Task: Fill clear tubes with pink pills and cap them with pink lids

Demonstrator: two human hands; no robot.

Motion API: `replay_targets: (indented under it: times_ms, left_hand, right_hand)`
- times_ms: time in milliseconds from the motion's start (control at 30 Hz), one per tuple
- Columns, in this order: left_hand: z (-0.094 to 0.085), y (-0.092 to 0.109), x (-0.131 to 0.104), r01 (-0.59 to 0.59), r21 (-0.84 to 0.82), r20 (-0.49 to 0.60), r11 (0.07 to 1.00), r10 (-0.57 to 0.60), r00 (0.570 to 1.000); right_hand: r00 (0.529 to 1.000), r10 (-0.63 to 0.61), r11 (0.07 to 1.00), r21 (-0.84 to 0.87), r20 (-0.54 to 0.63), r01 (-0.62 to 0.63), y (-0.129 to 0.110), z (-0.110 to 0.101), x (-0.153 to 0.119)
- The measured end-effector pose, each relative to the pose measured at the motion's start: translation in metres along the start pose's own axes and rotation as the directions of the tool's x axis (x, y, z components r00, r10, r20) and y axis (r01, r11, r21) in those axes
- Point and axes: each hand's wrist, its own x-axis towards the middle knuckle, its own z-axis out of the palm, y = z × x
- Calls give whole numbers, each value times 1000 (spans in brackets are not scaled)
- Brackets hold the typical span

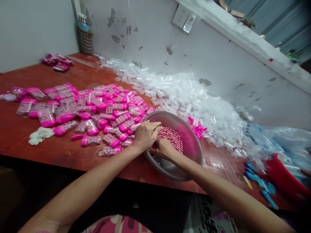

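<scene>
So both hands are together at the left side of a metal bowl (191, 142), left hand (147, 134) with fingers curled over the rim area, right hand (165, 147) curled just beside it, inside the bowl. Can't tell what either one's gripping, the fingers hide it. The bowl's got a heap of little pink beads (171, 136) in it and sits near the edge of a red table (92, 76). Left of it: loads of pink-capped containers (119, 119). Behind it: a big pile of clear empties (191, 94), with small pink caps (198, 129) at its near edge.
</scene>
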Motion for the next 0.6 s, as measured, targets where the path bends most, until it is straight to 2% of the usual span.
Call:
replay_targets:
  times_ms: [133, 200, 233, 300, 333, 400, 433, 500, 600]
  left_hand:
    - [-3, 3, 1, 23, 11, 27, 1000, -24, 999]
    - [-4, 5, 1, 33, 5, 39, 999, -34, 999]
    - [-5, 5, 2, 38, -2, 43, 999, -38, 998]
    - [-8, 7, 3, 42, -26, 64, 999, -40, 997]
    - [-9, 8, 4, 41, -50, 89, 998, -37, 995]
    - [-12, 11, 6, 53, -139, 164, 989, -30, 986]
    - [-13, 13, 6, 71, -205, 216, 976, -26, 976]
    - [-12, 20, 7, 148, -352, 347, 924, -18, 938]
    - [-4, 30, 5, 290, -498, 499, 818, -4, 867]
  right_hand:
    - [999, -12, 987, 161, -42, 19, 1, -4, 0]
    - [999, -8, 913, 407, -36, 22, 6, -11, -6]
    - [1000, -7, 809, 587, -30, 23, 9, -15, -11]
    - [999, -12, 456, 889, -37, 38, 15, -23, -22]
    - [999, -14, 276, 960, -52, 54, 18, -26, -28]
    - [994, -4, 50, 993, -105, 105, 21, -32, -40]
    - [992, 7, -17, 992, -126, 126, 22, -34, -45]
    - [986, 54, -90, 982, -159, 163, 24, -36, -53]
    - [969, 151, -87, 974, -195, 209, 29, -34, -61]
